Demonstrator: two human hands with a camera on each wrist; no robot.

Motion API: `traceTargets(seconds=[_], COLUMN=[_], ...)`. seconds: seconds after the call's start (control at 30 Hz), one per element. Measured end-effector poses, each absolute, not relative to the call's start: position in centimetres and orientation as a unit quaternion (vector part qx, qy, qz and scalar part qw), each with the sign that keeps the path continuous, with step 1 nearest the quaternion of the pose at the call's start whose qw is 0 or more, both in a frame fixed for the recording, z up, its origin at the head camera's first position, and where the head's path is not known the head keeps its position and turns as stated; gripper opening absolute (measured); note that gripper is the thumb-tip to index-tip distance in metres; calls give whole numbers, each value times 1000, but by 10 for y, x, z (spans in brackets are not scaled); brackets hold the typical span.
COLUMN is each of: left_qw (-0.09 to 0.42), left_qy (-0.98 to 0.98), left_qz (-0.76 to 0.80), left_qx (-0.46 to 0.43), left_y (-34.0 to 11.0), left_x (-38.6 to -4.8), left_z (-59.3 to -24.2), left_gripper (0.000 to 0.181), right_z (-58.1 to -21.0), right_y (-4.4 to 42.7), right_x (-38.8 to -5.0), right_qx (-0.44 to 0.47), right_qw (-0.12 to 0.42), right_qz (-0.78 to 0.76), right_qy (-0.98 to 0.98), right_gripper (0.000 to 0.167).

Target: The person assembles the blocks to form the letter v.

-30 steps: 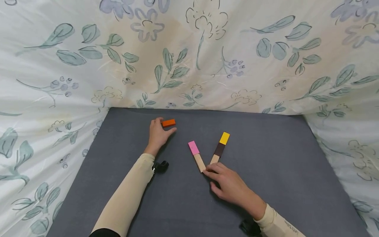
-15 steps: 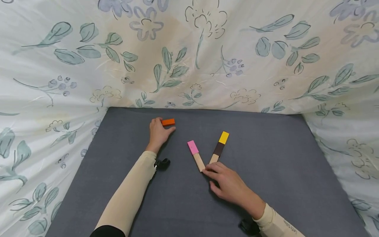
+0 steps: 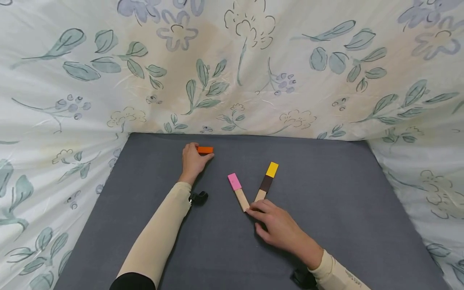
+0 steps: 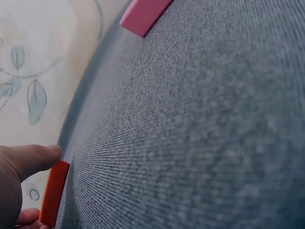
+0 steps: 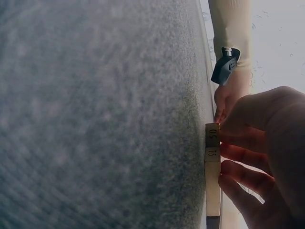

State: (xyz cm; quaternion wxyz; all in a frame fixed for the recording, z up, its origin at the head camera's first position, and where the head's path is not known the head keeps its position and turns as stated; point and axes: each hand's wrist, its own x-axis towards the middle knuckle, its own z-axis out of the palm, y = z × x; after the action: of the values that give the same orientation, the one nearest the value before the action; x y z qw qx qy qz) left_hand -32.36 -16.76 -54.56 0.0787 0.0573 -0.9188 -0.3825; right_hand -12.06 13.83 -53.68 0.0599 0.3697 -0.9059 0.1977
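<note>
On the grey cloth, my left hand (image 3: 193, 162) holds an orange block (image 3: 205, 150) by its ends. In the left wrist view its thumb (image 4: 45, 155) lies at one end and fingertips show at the other. My right hand (image 3: 280, 226) rests its fingertips where two rows of blocks meet in a V. The left row has a pink block (image 3: 234, 182) and a plain wooden block (image 3: 241, 200). In the right row are a yellow block (image 3: 272, 169), a dark brown block (image 3: 266, 183) and another wooden block (image 3: 260, 195), partly hidden by the hand.
A grey cloth surface (image 3: 326, 193) lies beneath everything. Floral fabric (image 3: 246, 80) rises at the back and both sides, close behind the orange block. Printed figures show on the wooden block ends (image 5: 212, 135) in the right wrist view.
The orange block has turned slightly, to lie nearly level in the head view, and the left thumb is nearer its right end. The right hand stays at the V; the head view shifts slightly.
</note>
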Motion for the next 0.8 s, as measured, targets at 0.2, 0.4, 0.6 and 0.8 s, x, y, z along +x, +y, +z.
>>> traceTargets(seconds=[0.2, 0.4, 0.6, 0.8], left_qw=[81, 84, 80, 72], left_qy=[-919, -918, -917, -917], left_qz=[-383, -385, -389, -390], left_qx=[52, 46, 46, 47], left_y=[-168, -167, -167, -168], left_x=[-325, -325, -325, -326], left_z=[-546, -544, -542, -541], left_gripper=[71, 68, 65, 64], right_z=[-537, -536, -534, -532], right_y=[138, 138, 138, 137], right_x=[-120, -121, -121, -120], right_qx=[369, 367, 366, 366], right_qw=[61, 62, 62, 61], right_qz=[197, 197, 198, 200], right_qy=[-906, -907, -907, -907], right_gripper=[39, 39, 39, 38])
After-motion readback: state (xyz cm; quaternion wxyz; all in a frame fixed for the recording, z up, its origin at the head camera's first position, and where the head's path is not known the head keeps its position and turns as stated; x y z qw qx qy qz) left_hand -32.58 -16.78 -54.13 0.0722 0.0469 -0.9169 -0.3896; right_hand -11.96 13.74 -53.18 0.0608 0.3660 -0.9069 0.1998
